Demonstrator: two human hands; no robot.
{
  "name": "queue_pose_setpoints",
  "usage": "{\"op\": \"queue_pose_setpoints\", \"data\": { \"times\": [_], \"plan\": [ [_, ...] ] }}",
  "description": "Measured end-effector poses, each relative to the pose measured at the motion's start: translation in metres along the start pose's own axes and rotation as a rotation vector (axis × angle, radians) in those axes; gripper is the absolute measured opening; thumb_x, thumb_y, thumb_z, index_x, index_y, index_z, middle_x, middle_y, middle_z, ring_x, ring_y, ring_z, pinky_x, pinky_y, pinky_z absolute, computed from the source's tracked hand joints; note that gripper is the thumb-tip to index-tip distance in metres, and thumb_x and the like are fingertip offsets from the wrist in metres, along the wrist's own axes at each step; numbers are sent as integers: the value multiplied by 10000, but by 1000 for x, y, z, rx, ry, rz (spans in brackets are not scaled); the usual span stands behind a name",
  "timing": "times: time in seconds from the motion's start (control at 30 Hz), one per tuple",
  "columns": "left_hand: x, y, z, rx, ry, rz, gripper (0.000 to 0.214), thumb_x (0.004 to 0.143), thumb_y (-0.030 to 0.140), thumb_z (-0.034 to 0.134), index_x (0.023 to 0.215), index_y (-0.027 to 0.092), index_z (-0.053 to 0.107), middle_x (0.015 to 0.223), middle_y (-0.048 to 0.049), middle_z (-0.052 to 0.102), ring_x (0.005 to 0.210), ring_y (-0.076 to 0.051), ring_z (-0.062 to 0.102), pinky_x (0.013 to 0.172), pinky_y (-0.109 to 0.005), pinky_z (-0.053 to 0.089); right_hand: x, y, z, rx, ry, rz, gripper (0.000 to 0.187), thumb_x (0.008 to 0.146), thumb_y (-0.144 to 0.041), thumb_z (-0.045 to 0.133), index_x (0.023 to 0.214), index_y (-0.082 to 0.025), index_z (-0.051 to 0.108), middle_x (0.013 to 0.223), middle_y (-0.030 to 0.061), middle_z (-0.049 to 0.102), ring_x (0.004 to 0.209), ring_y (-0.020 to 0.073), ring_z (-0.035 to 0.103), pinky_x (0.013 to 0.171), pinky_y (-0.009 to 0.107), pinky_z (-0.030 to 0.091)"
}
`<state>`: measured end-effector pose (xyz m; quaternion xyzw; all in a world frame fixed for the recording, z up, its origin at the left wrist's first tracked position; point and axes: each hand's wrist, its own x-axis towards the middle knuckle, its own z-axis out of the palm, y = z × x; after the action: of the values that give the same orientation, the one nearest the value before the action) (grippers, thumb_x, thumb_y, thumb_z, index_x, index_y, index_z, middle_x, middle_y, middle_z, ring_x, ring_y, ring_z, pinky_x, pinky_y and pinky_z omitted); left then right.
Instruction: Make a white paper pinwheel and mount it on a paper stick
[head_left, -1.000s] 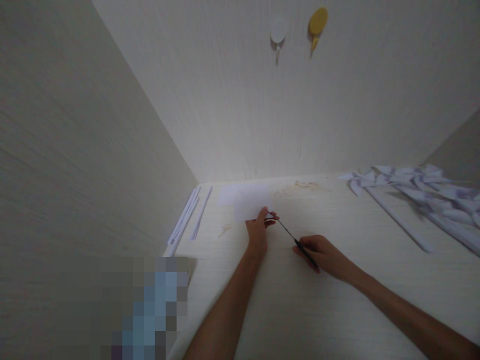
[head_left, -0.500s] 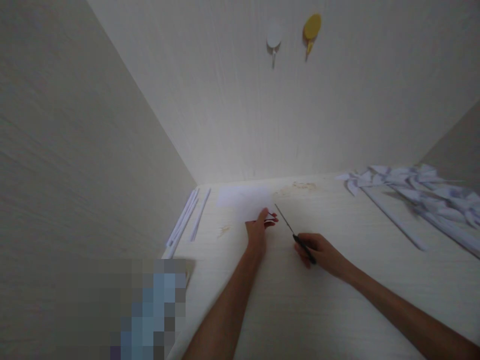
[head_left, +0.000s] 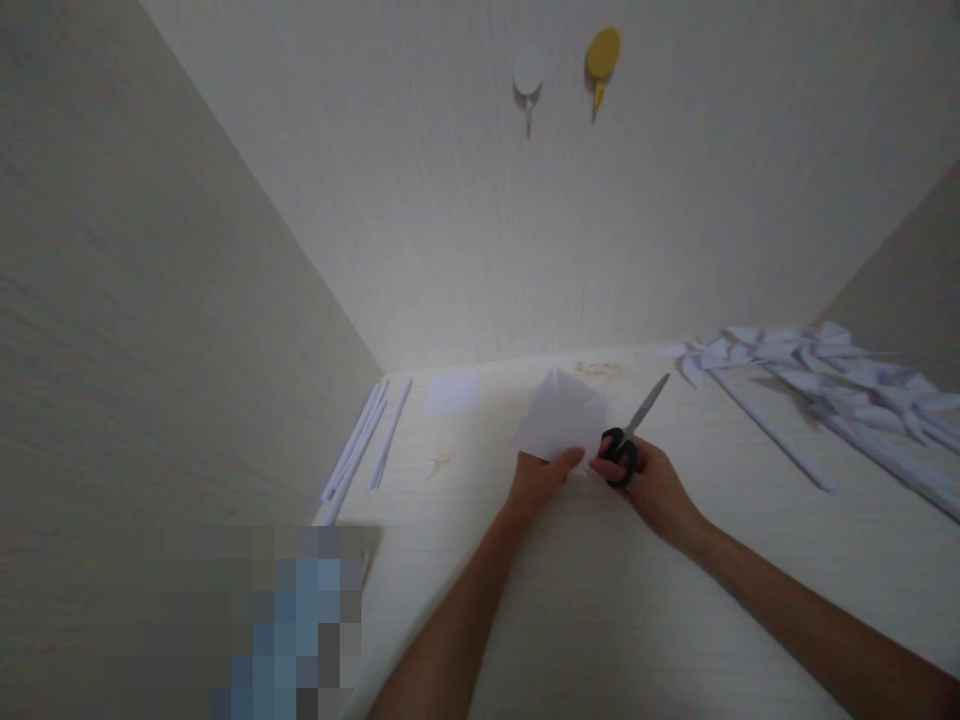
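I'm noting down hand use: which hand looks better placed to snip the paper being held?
Probably the right hand: it holds the scissors, though they point away from the sheet. The left hand grips the sheet's near edge, so it seems better suited to steadying.

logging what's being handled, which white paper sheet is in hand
The nearer sheet, turned corner-up and gripped by the left hand, next to the scissors; the other sheet lies farther left, touched by neither hand.
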<state>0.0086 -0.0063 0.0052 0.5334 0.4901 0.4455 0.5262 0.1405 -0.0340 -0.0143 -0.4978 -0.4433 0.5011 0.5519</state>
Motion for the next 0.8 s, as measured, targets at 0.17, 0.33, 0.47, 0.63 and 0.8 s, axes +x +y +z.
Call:
{"op": "queue_pose_setpoints", "data": {
  "times": [0.17, 0.33, 0.47, 0.63, 0.8],
  "plan": [
    [1, 1, -1, 1, 13, 10, 173, 565, 232, 588, 469, 154, 466, 423, 38, 446, 380, -73, 407, 391, -203, 338, -1, -4, -1, -89, -35, -31, 221, 541, -276, 671, 650, -168, 512, 567, -45, 493, 501, 74, 430, 465, 193, 339],
    [1, 3, 0, -23, 27, -17, 152, 556, 222, 592, 488, 148, 478, 445, 37, 468, 379, -65, 413, 385, -193, 345, -2, -5, -1, -81, -53, -37, 181, 568, -245, 648, 661, -167, 513, 579, -41, 504, 514, 74, 437, 467, 187, 337],
    [1, 4, 1, -22, 22, -23, 145, 547, 214, 597, 488, 148, 483, 432, 40, 468, 374, -66, 416, 386, -192, 352, -2, -7, 0, -75, -30, -17, 173, 574, -239, 638, 664, -167, 509, 549, -52, 474, 472, 63, 400, 426, 181, 308],
    [2, 1, 1, 6, 7, 1, 156, 553, 220, 597, 479, 144, 482, 448, 31, 481, 384, -67, 426, 386, -191, 364, -2, -9, 1, -109, -16, -17, 174, 554, -230, 649, 620, -162, 503, 503, -64, 441, 454, 58, 373, 417, 181, 296],
    [2, 1, 1, -13, -13, 13, 127, 553, 215, 603, 531, 137, 505, 479, 26, 498, 393, -65, 431, 377, -183, 364, -2, -6, -1, -85, -19, -18, 193, 540, -235, 666, 609, -162, 500, 501, -65, 447, 455, 56, 376, 420, 179, 301]
  ]
}}
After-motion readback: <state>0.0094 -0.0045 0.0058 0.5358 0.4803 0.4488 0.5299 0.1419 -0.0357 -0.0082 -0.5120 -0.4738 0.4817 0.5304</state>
